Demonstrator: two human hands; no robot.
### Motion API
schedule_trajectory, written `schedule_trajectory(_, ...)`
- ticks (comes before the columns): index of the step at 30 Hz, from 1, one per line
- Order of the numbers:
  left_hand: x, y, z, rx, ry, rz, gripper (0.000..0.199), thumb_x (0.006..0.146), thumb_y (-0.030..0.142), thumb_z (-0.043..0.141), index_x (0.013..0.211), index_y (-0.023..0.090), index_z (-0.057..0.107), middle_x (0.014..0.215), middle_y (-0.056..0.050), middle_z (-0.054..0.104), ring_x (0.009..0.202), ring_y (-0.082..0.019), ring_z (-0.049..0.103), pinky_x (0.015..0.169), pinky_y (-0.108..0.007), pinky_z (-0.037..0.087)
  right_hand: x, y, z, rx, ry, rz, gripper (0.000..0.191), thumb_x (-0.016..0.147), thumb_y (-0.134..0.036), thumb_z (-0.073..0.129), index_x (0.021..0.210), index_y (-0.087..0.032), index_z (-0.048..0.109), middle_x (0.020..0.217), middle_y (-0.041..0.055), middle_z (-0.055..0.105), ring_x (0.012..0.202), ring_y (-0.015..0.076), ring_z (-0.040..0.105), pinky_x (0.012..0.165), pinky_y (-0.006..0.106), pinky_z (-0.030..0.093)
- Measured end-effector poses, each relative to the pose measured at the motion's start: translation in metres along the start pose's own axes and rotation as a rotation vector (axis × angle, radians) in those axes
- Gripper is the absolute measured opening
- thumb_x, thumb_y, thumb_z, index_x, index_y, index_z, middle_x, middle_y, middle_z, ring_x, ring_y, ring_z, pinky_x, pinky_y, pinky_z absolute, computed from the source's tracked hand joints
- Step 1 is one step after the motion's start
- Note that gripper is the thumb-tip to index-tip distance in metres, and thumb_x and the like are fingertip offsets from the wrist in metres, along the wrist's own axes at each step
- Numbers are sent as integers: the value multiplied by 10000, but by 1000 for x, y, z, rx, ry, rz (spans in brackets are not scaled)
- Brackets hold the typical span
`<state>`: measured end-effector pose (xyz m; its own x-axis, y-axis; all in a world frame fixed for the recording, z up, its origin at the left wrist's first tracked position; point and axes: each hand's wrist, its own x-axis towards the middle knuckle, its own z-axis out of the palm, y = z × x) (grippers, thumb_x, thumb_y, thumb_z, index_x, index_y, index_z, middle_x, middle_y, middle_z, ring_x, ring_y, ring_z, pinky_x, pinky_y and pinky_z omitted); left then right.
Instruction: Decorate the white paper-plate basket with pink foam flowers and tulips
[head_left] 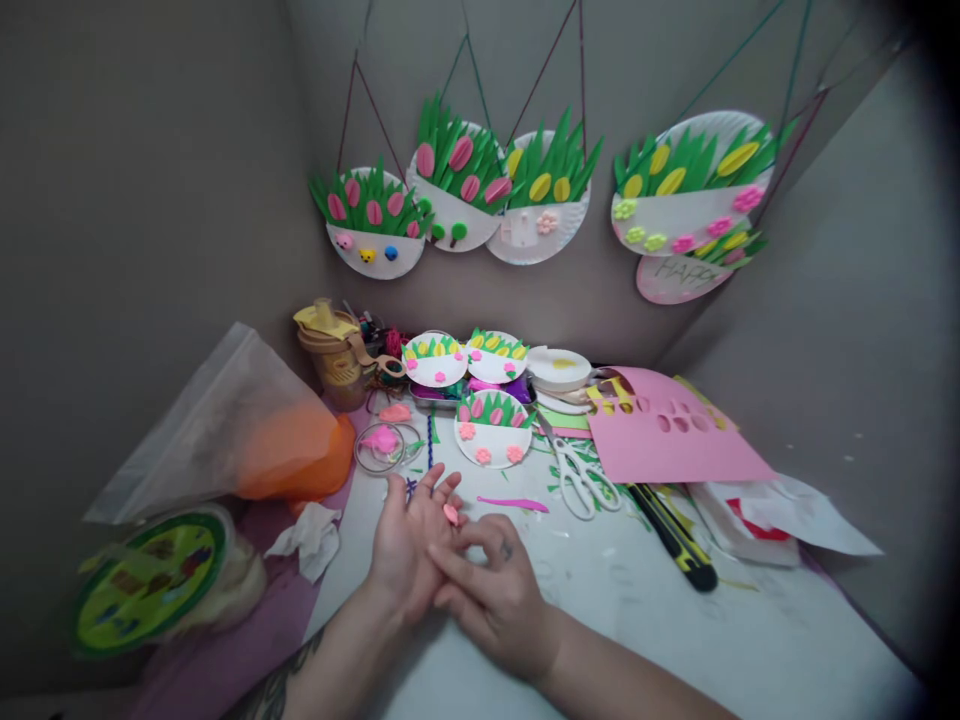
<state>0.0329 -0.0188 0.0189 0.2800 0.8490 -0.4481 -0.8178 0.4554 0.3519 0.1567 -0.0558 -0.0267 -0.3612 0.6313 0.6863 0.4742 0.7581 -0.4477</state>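
Note:
My left hand (412, 550) is palm up with its fingers stretched out and slightly bent. A small pink clay piece (451, 514) rests at its fingers. My right hand (499, 595) is curled, its index fingertip against my left palm and the thumb just below; anything under these fingertips is hidden. Beyond the hands lies a paper-plate basket (493, 450) with green grass, pink tulips and pink clay flowers. A pink modelling tool (514, 504) lies on the white table. Left of it, a round clear container (379, 447) has bright pink clay by it.
White scissors (581, 478), a black-and-yellow utility knife (675, 540) and a pink sheet with cut-outs (667, 430) lie at right. An orange clay bag (292, 450), crumpled tissue (309, 540), green-lidded tub (154, 580) and tumbler (337, 360) stand left. Decorated plates (375, 250) hang behind.

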Motion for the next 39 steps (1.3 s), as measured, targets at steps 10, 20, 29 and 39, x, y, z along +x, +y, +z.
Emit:
schedule_trajectory(10,2,6,-2,-51,-15,14,468,901,556,271,1062,173,487,987,-91,557,657,-142,531,602,-294,498,2,0,-1,-62,-42,-10,437,909,-458,459,1276,-234,536,1001,96,528,940,236,481,835,423,425)
schedule_trajectory(20,5,9,-6,-66,-43,39,474,891,562,305,1082,170,493,1018,-92,552,677,-148,544,622,-312,505,1,1,3,-49,-61,19,492,921,-494,406,1333,-234,476,1010,97,522,929,233,479,822,418,423)
schedule_trajectory(29,3,11,-3,-58,-20,33,487,886,573,306,1083,173,503,1017,-95,554,689,-157,552,624,-329,511,3,3,4,-103,-88,40,554,923,-537,359,1377,-225,421,987,98,531,910,233,465,808,420,416)
schedule_trajectory(39,2,12,-1,-29,-16,45,479,889,566,301,1083,180,506,1029,-99,555,699,-165,557,613,-337,514,3,2,7,-95,-84,40,572,927,-545,327,1376,-203,418,926,92,515,858,228,454,765,409,415)
